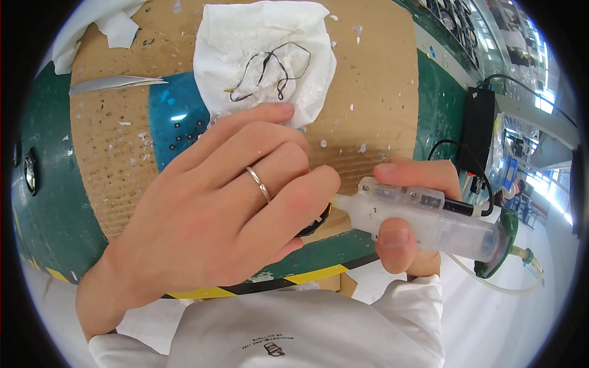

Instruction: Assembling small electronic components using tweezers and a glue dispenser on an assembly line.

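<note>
Green tabletop (52, 138) with a yellow-and-black striped near edge carries a sheet of cardboard (383, 67). Over the cardboard's near edge, the left hand (230, 205) appears to pinch a small dark part (316, 227), mostly hidden by its fingers. The right hand (423, 175) grips a clear syringe dispenser (466, 230), its nozzle pointing left toward that part; whether they touch, I cannot tell. Judging by this, the step in hand is working the nozzle at the part's rim; the next move calls for a steady pinch and fine control of the tip. Toward the cardboard's far edge lies a white cloth (264, 27) bearing a looped black cord (267, 60), beside a blue sheet (164, 116).
</note>
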Available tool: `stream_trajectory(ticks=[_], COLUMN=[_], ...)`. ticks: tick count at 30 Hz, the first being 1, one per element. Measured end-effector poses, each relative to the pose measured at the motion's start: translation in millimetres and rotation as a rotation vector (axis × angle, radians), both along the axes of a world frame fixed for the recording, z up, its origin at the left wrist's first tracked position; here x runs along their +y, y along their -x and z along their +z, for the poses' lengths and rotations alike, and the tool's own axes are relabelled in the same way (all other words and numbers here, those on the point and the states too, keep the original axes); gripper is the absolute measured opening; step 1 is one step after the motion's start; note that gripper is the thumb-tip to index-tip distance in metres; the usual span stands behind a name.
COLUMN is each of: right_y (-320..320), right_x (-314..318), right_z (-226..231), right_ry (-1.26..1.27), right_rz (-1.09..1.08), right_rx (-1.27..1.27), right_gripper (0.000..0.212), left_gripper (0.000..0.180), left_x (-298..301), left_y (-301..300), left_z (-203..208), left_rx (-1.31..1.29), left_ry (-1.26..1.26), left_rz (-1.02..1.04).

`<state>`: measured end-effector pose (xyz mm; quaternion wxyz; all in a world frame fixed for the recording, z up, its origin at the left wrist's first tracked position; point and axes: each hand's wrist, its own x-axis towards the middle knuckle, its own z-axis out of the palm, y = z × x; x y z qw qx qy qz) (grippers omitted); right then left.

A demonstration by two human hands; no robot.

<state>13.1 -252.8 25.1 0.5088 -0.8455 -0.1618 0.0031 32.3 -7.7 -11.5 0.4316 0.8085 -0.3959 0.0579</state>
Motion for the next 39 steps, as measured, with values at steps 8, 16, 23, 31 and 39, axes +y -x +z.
stream_trajectory(ticks=[8, 16, 23, 31, 39], right_y=[-2, -3, 1, 4, -42], right_x=[-3, -3, 1, -14, -11], right_z=[-3, 2, -10, 1, 1], right_ry=[-0.004, 0.025, -0.021, -0.085, -0.699], right_rz=[0.061, 0.067, 0.003, -0.097, -0.330], right_rx=[-0.001, 0.015, -0.057, 0.068, 0.258], right_gripper=[0.043, 0.044, 0.042, 0.057, 0.040], left_gripper=[0.058, 0.059, 0.058, 0.062, 0.060], left_x=[0, 1, 0, 1, 9], left_y=[0, 0, -1, 5, 1], left_z=[4, 5, 4, 8, 35], left_rx=[0.020, 0.037, 0.037, 0.010, 0.055], left_ry=[-0.016, -0.021, -0.027, -0.073, -0.001], left_rz=[-0.001, -0.010, -0.012, 0.005, -0.020])
